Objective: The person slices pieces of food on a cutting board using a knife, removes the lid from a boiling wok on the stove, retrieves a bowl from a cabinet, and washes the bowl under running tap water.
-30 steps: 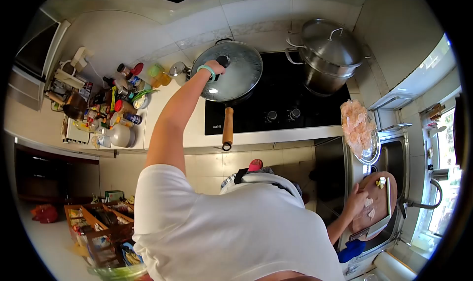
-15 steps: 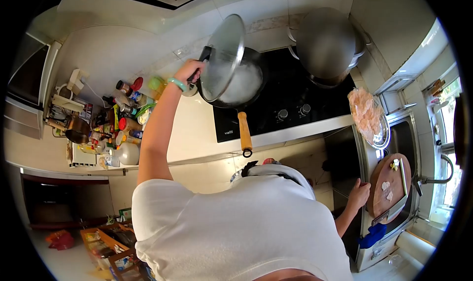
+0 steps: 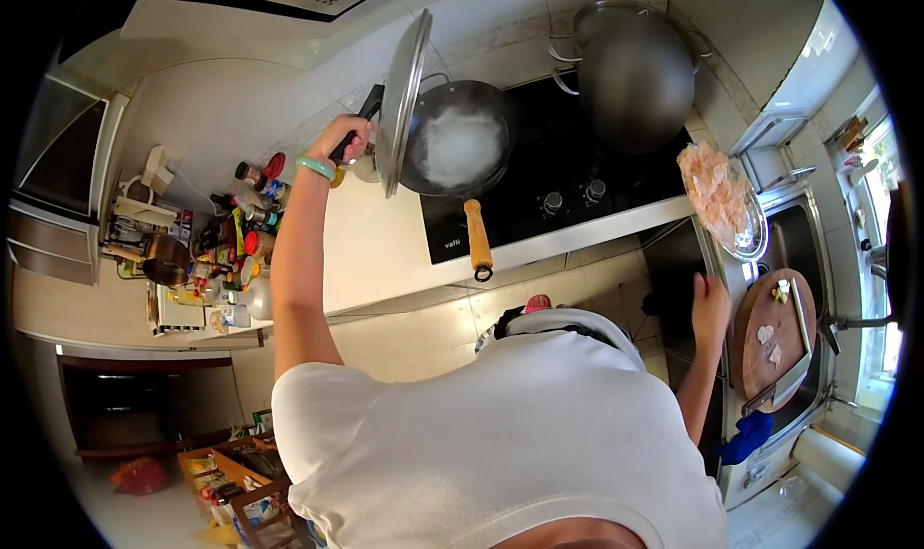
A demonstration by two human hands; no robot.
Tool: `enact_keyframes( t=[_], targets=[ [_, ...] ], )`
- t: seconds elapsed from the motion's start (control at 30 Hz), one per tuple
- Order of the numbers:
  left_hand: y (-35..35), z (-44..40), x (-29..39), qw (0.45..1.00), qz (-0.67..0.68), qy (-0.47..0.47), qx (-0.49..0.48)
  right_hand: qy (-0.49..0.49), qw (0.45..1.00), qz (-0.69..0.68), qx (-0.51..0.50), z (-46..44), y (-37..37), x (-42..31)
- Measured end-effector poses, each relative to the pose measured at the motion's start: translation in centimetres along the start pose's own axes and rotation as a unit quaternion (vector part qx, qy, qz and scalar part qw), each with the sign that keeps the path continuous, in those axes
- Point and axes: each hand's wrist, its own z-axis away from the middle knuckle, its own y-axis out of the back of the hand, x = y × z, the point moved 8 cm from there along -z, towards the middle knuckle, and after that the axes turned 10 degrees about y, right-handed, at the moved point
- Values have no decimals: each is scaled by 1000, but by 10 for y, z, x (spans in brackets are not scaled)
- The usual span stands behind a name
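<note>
My left hand [image 3: 345, 143], with a green bangle at the wrist, is closed on the black handle of a glass pan lid [image 3: 404, 102]. The lid is tilted nearly upright beside the wok [image 3: 417, 169]. Steaming, whitish contents [image 3: 464, 147] show in the wok, and its wooden handle [image 3: 477, 236] points toward me. My right hand [image 3: 711, 308] hangs left of a round wooden chopping board [image 3: 760, 308], apart from it. Its fingers look curled, with nothing visible in them. On the board lie small pale pieces and a cleaver [image 3: 789, 381].
A large pot [image 3: 635, 82] stands at the stove's back right. Pale orange food in a bag [image 3: 714, 193] rests near the sink [image 3: 791, 236]. Bottles and jars [image 3: 255, 246] crowd the left counter. A blue cloth [image 3: 747, 437] hangs below the board.
The lid has moved left and tipped more upright, showing more of the wok. My right hand has lifted and shifted forward beside the chopping board.
</note>
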Motion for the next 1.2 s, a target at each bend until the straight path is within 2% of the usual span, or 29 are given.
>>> enact_keyframes(
  t=[0.07, 0.1, 0.13, 0.17, 0.23, 0.3, 0.5, 0.53, 0.6, 0.63, 0.7, 0.77, 0.9, 1.03, 1.1, 1.13, 1.17, 1.2],
  targets=[
    [-6, 5, 13, 1000, -14, 3, 1, 77, 982, -174, -21, -42, 8, -80],
    [-8, 7, 18, 1000, -16, 2, -1, 100, 971, -213, -38, -59, 13, -113],
    [-11, 8, 23, 1000, -25, 7, -13, 202, 943, -264, -4, -74, 27, -154],
    [-13, 8, 27, 999, -35, 12, -25, 225, 934, -271, -55, -87, 38, -189],
    [-16, 11, 39, 998, -50, 4, -31, 358, 908, -215, 24, -100, 71, -250],
    [-25, 16, 52, 996, -78, 13, -40, 434, 871, -229, 0, -111, 87, -292],
    [-40, 19, 82, 988, -152, -1, 13, 498, 831, -249, 17, -131, 102, -329],
    [-46, 17, 85, 987, -158, -6, 8, 498, 830, -250, 20, -131, 103, -328],
    [-48, 12, 88, 983, -169, -12, 71, 485, 838, -249, 27, -133, 105, -321],
    [-57, 9, 89, 982, -176, -19, 62, 474, 843, -253, 28, -135, 105, -316],
    [-75, 13, 94, 973, -197, -68, 104, 462, 851, -243, 51, -135, 112, -300],
    [-102, 15, 95, 962, -229, -117, 90, 441, 855, -270, 21, -137, 113, -280],
    [-169, 23, 91, 941, -225, -211, 136, 397, 886, -211, 113, -119, 142, -212],
    [-265, 47, 90, 920, -161, -338, 115, 254, 922, -227, 182, -80, 196, -137],
    [-325, 64, 99, 916, -131, -373, 60, 202, 918, -238, 243, -60, 224, -93],
    [-350, 65, 103, 908, -132, -396, 36, 178, 920, -197, 289, -44, 244, -79],
    [-376, 66, 109, 899, -133, -418, 14, 119, 931, -196, 286, -34, 256, -58],
    [-404, 65, 116, 893, -144, -427, -10, 112, 929, -166, 311, -22, 270, -41]
  ],
)
